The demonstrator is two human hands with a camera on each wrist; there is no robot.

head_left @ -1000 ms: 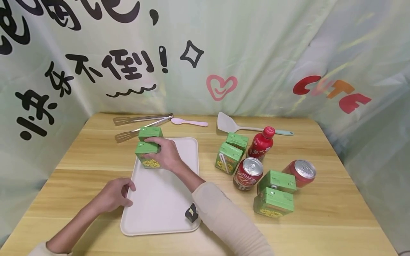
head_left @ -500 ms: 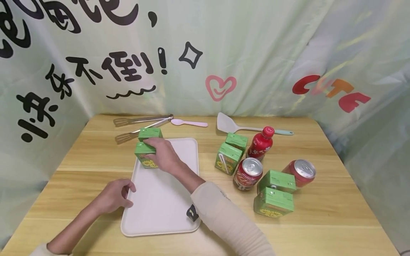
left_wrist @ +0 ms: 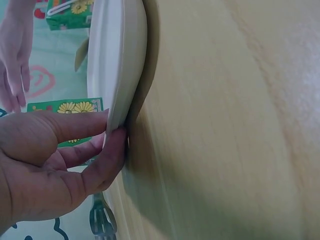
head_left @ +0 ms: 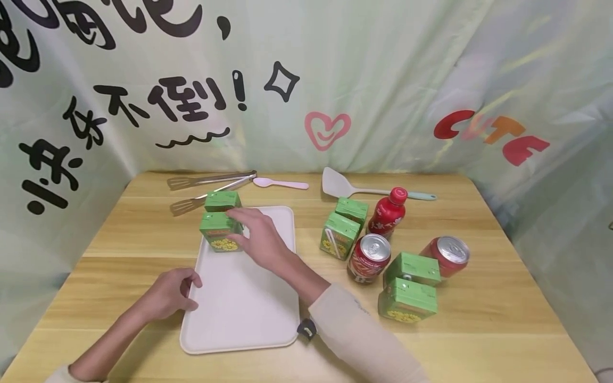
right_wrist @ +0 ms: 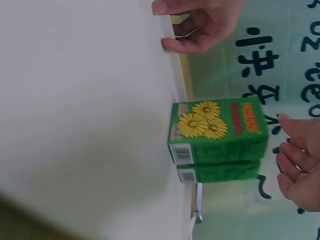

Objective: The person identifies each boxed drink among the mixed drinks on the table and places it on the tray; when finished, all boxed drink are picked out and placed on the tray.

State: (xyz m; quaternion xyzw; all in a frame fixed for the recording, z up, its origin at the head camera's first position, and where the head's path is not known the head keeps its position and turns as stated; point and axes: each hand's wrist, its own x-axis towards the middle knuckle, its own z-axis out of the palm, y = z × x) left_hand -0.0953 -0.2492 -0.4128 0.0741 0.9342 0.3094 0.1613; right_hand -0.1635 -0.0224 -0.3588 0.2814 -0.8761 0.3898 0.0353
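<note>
Two green drink cartons with yellow flowers stand one behind the other at the far left corner of a white tray: a front carton and a back carton. My right hand is just to their right, its fingers loosely extended. In the right wrist view a gap shows between that hand and the front carton, and nothing is held. My left hand pinches the tray's left rim; the left wrist view shows fingertips on both sides of the rim.
Right of the tray stand several more green cartons, two red cans and a red bottle. Metal tongs, a pink spoon and a spatula lie along the back, before a hanging cloth.
My right hand has let go of the front carton and drawn back to the right. The cartons stay in place, and my left hand keeps its hold on the tray.
</note>
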